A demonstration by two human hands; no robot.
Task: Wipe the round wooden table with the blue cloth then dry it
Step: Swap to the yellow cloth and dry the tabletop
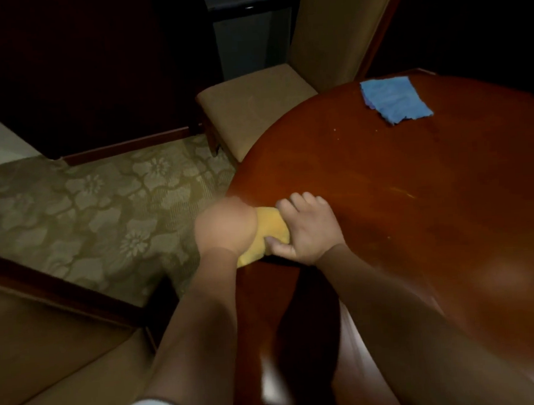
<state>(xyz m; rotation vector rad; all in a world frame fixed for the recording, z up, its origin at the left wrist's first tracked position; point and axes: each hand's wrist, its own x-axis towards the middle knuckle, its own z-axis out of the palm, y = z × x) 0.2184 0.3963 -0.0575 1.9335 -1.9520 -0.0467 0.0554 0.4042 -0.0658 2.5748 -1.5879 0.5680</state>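
Note:
The round wooden table (400,186) fills the right half of the view, glossy and reddish brown. A blue cloth (393,100) lies flat near its far edge, touched by neither hand. At the table's near left edge a yellow cloth (269,229) is bunched between both hands. My left hand (226,229), blurred, grips the cloth's left side just off the rim. My right hand (307,228) presses on its right side, thumb on the cloth and fingers on the tabletop.
A tan upholstered chair (253,108) stands at the table's far left, its tall back rising behind. Another tan seat (49,360) is at the lower left. Flower-patterned carpet (86,215) covers the floor on the left. A dark cabinet stands at the back.

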